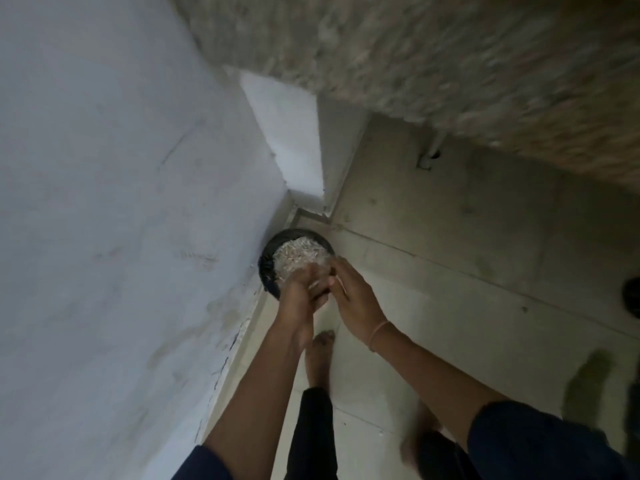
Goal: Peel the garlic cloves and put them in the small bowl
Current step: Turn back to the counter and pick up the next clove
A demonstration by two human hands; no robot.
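Note:
A black bin [268, 268] stands on the floor in the corner by the wall, filled with pale garlic peels [298, 252]. Both my hands hover together just above its near rim. My left hand [299, 294] has its fingers curled around a blurred clump of peels [317, 277]. My right hand [351, 294] lies against it from the right with fingers stretched toward the clump; a thin band circles its wrist. No garlic cloves and no small bowl are in view.
A white wall [121, 202] runs along the left. A speckled stone counter [433, 53] overhangs the top right. My bare feet [320, 355] stand on the pale tiled floor [467, 289]. A dark round object [632, 297] sits at the right edge.

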